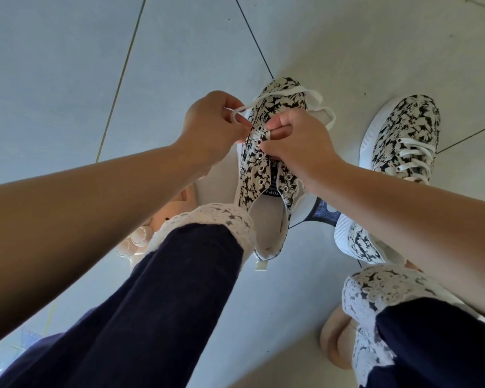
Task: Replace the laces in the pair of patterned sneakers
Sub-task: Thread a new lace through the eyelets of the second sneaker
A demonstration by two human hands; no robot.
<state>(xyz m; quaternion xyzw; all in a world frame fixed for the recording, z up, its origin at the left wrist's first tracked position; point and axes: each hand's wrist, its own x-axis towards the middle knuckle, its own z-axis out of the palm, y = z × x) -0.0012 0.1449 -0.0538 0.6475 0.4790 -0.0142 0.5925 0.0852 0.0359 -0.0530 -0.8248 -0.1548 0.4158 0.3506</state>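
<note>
Navy trouser legs [179, 289] with white lace hems fill the foreground of your head view. Between them sits one patterned sneaker [252, 175], toe pointing away from you, with most of its eyelets bare. Your left hand [210, 124] pinches a loop of white lace [317, 96] at the shoe's left edge, and the lace runs on around the toe. Your right hand [294, 144], fingers curled, grips the upper eyelet flap. To the right, the second sneaker [403, 127], laced in white, stands on the tiled floor [67, 65].
</note>
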